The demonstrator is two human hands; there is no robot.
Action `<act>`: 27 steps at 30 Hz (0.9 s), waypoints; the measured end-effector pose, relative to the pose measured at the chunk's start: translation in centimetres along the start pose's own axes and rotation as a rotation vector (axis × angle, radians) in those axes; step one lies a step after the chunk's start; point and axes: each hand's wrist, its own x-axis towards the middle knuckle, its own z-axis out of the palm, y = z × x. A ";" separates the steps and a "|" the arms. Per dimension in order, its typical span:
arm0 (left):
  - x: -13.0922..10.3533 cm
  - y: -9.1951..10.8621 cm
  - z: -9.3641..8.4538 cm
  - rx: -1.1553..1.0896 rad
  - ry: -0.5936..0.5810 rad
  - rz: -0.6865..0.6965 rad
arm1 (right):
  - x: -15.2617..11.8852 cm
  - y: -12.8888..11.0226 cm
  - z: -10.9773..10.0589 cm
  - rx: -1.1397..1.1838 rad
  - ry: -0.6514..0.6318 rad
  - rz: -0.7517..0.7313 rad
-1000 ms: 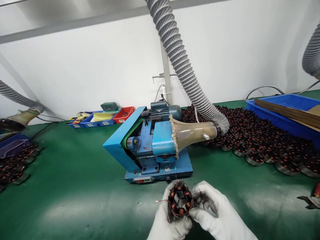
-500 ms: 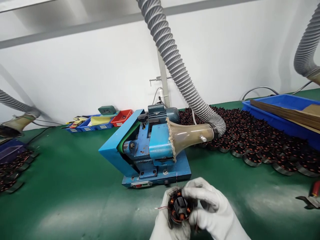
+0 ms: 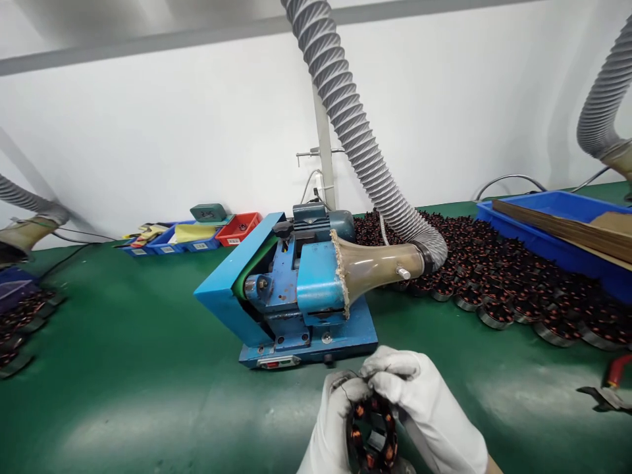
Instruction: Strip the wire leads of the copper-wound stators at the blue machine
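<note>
Hands [image 3: 427, 405] at copper-wound ring [image 3: 357, 436], blue bin [image 3: 567, 203] (brown cardboard [image 3: 557, 226] inside)

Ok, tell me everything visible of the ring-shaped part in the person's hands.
The ring-shaped part is mostly black, with copper-looking windings spaced around an open centre and a grey, metallic-looking inner face. It is tilted, its opening towards the camera, low in the picture, nearer than the blue machine. The left hand grips it from the left; the right hand is at its top, contact unclear. The frame cuts off its lower edge.
</note>
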 end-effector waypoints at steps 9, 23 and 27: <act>1.3 -1.9 -0.1 0.069 0.367 -0.013 | 1.8 3.4 0.2 0.195 0.308 -0.241; 6.6 -4.4 -0.8 -0.190 0.323 -0.132 | 5.8 5.8 2.9 -0.513 0.356 -0.263; 7.0 -3.7 -1.1 -0.170 0.296 -0.126 | 6.1 5.8 3.1 -0.485 0.362 -0.278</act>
